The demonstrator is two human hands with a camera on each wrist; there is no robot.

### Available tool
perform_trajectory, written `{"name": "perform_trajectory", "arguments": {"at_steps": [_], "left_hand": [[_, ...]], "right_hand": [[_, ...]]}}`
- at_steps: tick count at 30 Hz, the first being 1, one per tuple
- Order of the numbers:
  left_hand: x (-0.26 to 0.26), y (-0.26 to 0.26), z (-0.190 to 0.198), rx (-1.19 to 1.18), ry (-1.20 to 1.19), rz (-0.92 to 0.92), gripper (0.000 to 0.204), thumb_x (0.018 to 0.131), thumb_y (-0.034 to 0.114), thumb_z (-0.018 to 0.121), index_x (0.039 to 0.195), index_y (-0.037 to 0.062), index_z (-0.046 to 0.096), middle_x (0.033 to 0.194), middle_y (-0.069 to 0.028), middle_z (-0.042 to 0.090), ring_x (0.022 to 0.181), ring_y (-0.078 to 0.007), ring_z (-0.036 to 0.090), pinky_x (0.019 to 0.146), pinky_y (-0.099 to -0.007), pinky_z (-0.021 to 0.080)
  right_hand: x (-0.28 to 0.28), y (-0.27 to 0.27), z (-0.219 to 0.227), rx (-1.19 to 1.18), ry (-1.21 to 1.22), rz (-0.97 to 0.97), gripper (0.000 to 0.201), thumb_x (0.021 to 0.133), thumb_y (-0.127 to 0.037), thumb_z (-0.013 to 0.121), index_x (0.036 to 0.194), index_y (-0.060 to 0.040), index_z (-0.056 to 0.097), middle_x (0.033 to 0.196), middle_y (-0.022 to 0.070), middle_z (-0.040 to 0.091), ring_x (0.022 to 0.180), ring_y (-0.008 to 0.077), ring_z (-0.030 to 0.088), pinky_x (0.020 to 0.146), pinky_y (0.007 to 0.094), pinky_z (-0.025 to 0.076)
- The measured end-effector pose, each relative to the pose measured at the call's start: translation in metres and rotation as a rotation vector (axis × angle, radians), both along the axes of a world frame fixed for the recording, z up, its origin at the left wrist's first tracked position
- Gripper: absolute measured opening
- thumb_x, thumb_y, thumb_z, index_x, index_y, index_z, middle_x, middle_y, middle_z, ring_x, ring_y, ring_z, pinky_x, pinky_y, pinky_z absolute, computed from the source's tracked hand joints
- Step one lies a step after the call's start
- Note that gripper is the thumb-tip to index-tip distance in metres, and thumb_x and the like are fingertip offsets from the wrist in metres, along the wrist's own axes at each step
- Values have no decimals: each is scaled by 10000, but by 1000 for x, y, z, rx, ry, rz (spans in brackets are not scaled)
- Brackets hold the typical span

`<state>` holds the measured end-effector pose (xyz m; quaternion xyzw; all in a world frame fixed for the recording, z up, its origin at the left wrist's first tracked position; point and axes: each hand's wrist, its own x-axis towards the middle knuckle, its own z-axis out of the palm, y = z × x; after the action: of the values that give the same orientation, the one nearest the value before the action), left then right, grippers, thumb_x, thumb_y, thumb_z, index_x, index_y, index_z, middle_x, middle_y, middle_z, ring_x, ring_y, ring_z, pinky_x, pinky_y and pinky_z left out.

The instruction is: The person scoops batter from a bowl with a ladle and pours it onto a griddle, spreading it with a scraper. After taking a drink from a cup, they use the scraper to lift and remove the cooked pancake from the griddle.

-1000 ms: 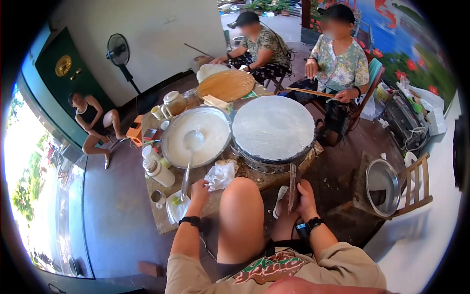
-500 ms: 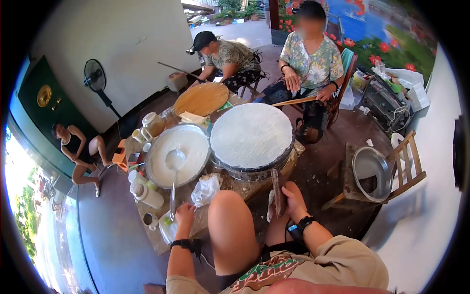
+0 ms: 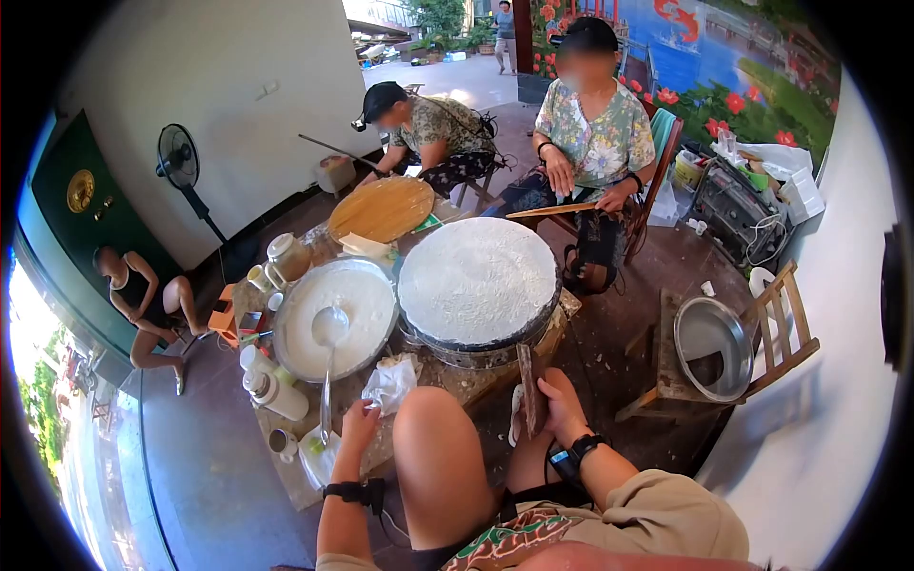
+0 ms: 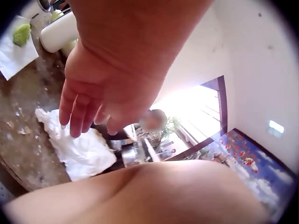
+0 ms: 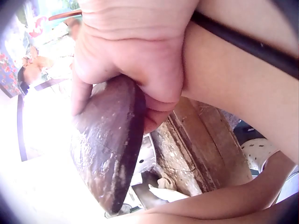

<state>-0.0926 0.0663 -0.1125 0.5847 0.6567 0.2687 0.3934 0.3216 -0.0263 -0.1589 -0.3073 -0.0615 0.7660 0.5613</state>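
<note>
In the head view, a pale layer [image 3: 479, 276] is spread nearly to the rim of the round griddle [image 3: 466, 356]; spreading is judged largely done, with lifting off not yet done. Batter [image 3: 364, 295] is left in the basin [image 3: 277, 333], with the ladle [image 3: 330, 326] rested there. In the left wrist view, the left hand's [image 4: 110, 84] fingers are loosely extended, slightly apart, by a crumpled white cloth [image 4: 84, 154]; contact cannot be told. In the right wrist view, a dark flat blade [image 5: 110, 140] is pinched between the right hand's [image 5: 135, 56] thumb and fingers.
</note>
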Motion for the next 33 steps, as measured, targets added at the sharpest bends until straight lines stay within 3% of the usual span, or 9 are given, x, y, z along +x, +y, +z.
{"name": "perform_trajectory", "arguments": {"at_steps": [4, 11, 16, 19, 22, 25, 27, 29, 33], "left_hand": [[28, 2, 62, 187, -301, 82, 226, 877, 87, 558, 1070, -26, 590, 900, -79, 648, 753, -122, 617, 628, -263, 516], [106, -41, 203, 79, -907, -373, 293, 927, 208, 537, 1115, -16, 557, 919, -85, 637, 777, -148, 609, 718, -281, 494], [146, -50, 197, -181, -1221, -711, 310, 929, 242, 533, 1133, 9, 548, 922, -78, 623, 813, -178, 604, 734, -318, 488], [166, -24, 141, -352, -1297, -580, 296, 926, 233, 545, 1138, 26, 544, 907, -60, 609, 796, -161, 592, 723, -291, 484], [181, -4, 84, -199, -948, -116, 242, 923, 210, 556, 1098, 44, 570, 883, -39, 602, 787, -127, 580, 700, -259, 480], [176, -3, 94, -248, -1012, -334, 190, 906, 183, 580, 1039, 49, 601, 850, -36, 614, 735, -87, 589, 657, -219, 496], [183, -10, 93, -273, -975, -301, 190, 900, 210, 592, 973, 37, 616, 795, -15, 614, 697, -82, 584, 637, -220, 500], [191, -7, 73, -33, -753, -419, 215, 881, 214, 604, 988, 27, 606, 790, -59, 637, 696, -149, 613, 641, -269, 504], [192, -24, 97, 200, -207, -546, 258, 848, 231, 606, 1002, 26, 583, 839, -153, 650, 770, -299, 632, 675, -376, 497]], "right_hand": [[0, 0, 3, -19, -17, 1, 370, 834, -399, 629, 1016, -77, 628, 870, 77, 658, 751, 220, 613, 689, 335, 505], [2, 4, -13, -6, 10, 7, 402, 865, -407, 576, 1031, -42, 602, 884, 112, 654, 768, 254, 618, 700, 375, 508], [-3, -2, 14, 18, 18, 24, 387, 879, -401, 558, 1025, -44, 589, 860, 103, 635, 758, 246, 601, 689, 362, 499], [-7, 1, 12, 70, 19, 11, 349, 881, -400, 556, 973, -65, 584, 782, 70, 584, 703, 221, 557, 649, 344, 478], [-13, 2, 21, 19, -12, -49, 324, 879, -402, 558, 943, -84, 568, 722, 31, 510, 650, 189, 497, 600, 322, 441], [-17, 2, 29, 17, -32, -111, 315, 877, -406, 559, 939, -98, 548, 703, 4, 463, 621, 161, 458, 563, 297, 401], [-17, 4, 27, 65, -35, -106, 306, 880, -408, 555, 925, -106, 530, 695, -6, 438, 607, 147, 434, 544, 283, 374], [-16, 4, 25, 124, -37, -82, 296, 886, -408, 548, 896, -115, 508, 683, -13, 408, 591, 134, 404, 526, 271, 344], [-19, 6, 29, 136, -113, -73, 327, 873, -435, 558, 829, -122, 472, 648, -13, 365, 572, 130, 369, 522, 268, 309]]}}
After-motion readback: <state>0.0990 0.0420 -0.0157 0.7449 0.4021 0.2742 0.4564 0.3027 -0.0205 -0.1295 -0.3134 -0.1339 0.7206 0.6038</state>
